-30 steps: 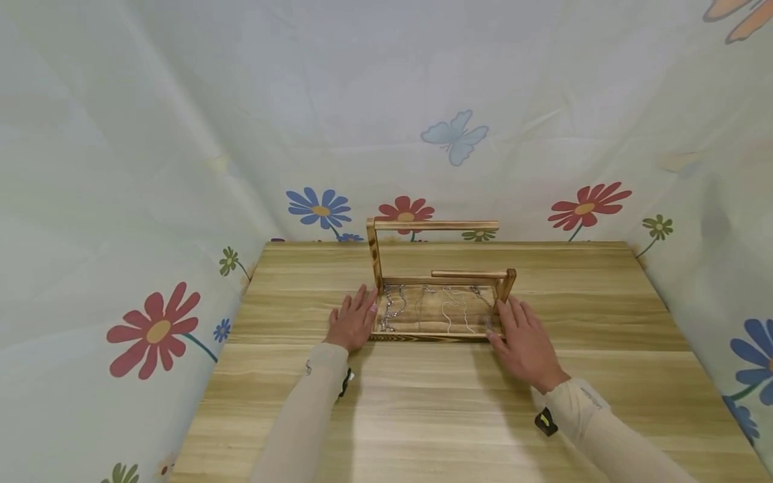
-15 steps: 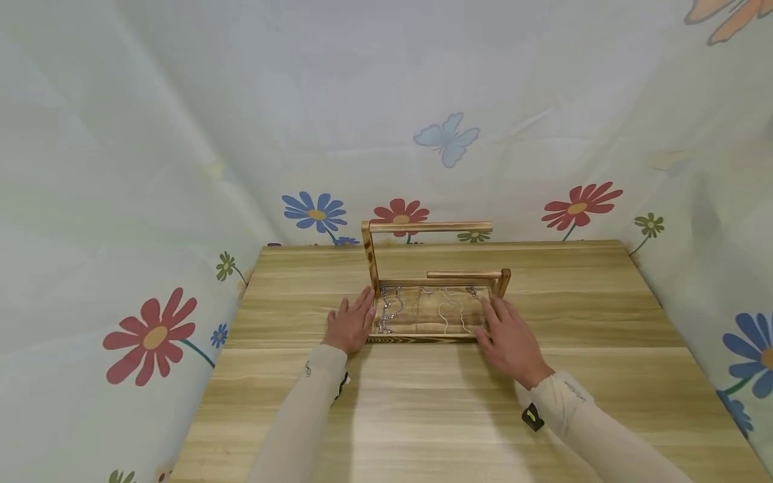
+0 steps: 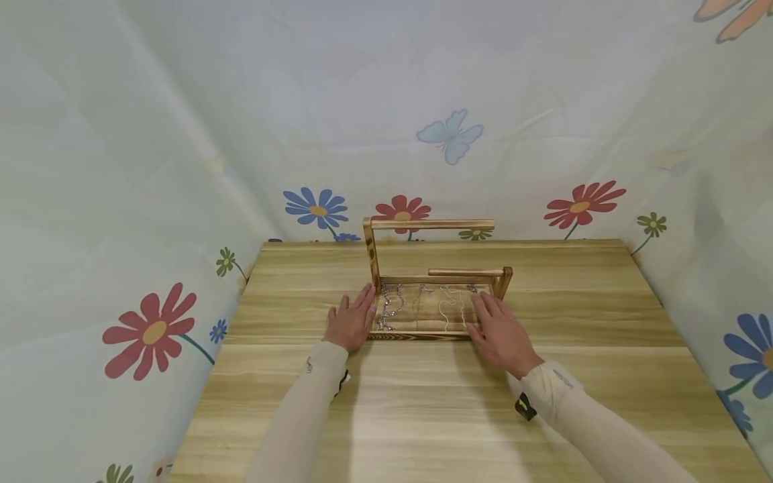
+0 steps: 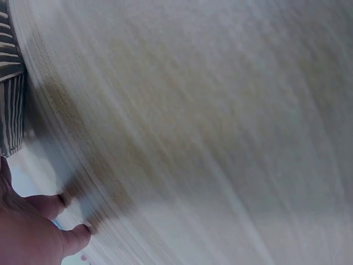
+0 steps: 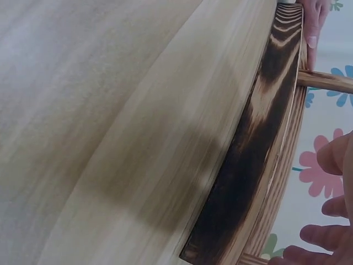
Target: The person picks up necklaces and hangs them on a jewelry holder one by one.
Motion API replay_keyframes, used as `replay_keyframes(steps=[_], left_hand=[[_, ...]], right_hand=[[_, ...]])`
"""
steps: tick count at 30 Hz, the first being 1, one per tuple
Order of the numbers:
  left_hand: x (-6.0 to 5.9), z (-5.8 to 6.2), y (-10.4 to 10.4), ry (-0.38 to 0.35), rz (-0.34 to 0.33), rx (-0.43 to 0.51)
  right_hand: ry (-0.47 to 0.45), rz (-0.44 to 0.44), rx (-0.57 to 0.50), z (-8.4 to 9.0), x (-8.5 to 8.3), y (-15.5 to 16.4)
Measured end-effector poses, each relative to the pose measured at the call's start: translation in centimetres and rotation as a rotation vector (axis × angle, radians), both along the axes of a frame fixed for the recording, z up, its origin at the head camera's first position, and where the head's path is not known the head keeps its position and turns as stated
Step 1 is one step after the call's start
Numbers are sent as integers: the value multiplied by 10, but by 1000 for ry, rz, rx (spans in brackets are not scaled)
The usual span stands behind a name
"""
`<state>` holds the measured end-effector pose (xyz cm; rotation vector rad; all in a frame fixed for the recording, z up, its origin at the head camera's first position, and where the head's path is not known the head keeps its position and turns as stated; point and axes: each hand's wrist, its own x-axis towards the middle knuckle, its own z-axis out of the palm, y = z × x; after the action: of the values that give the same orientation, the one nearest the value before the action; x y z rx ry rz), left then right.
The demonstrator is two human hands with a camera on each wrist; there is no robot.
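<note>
A wooden stand (image 3: 423, 330) with a flat base, a tall post and top bar (image 3: 431, 225) and a lower bar (image 3: 468, 272) sits mid-table. Silver chains (image 3: 391, 308) lie on its base. My left hand (image 3: 350, 323) rests flat on the table, its straight fingers against the base's left edge. My right hand (image 3: 500, 333) lies with straight fingers over the base's right end, near the short post (image 3: 504, 282). In the right wrist view the base's dark scorched edge (image 5: 259, 138) runs past my right fingers (image 5: 331, 157). The left wrist view is blurred, showing tabletop and part of my left hand (image 4: 27, 237).
The light wooden table (image 3: 423, 416) is enclosed by a pale flower-and-butterfly printed cloth (image 3: 151, 201) on the left, back and right. Bare tabletop lies in front of the stand and to both sides.
My right hand has slid left, from beside the base's right end to over it. The left hand has stayed in place.
</note>
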<state>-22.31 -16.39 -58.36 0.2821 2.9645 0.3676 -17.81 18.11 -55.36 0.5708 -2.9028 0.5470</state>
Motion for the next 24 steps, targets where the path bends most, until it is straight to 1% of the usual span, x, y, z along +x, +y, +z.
replay_keyframes(steps=[3, 7, 10, 13, 15, 18, 22, 24], left_hand=[[0, -1, 0, 2, 4, -2], [-1, -2, 1, 0, 12, -4], [-1, -3, 1, -9, 20, 5], [-1, -5, 1, -19, 26, 24], [-2, -8, 1, -24, 29, 28], [-3, -11, 0, -20, 31, 20], [-4, -13, -1, -19, 33, 0], [-4, -11, 0, -26, 32, 0]], right_hand=[[-26, -3, -35, 2, -2, -2], [-86, -40, -101, 2, -7, -4], [-156, -104, -205, 0, -11, -3], [-206, -172, -307, -3, -14, -2], [-228, -215, -355, -6, -16, -1], [-241, -263, -375, -7, -18, -1], [-219, -315, -369, -7, -20, -3], [-198, -336, -368, -7, -21, -5]])
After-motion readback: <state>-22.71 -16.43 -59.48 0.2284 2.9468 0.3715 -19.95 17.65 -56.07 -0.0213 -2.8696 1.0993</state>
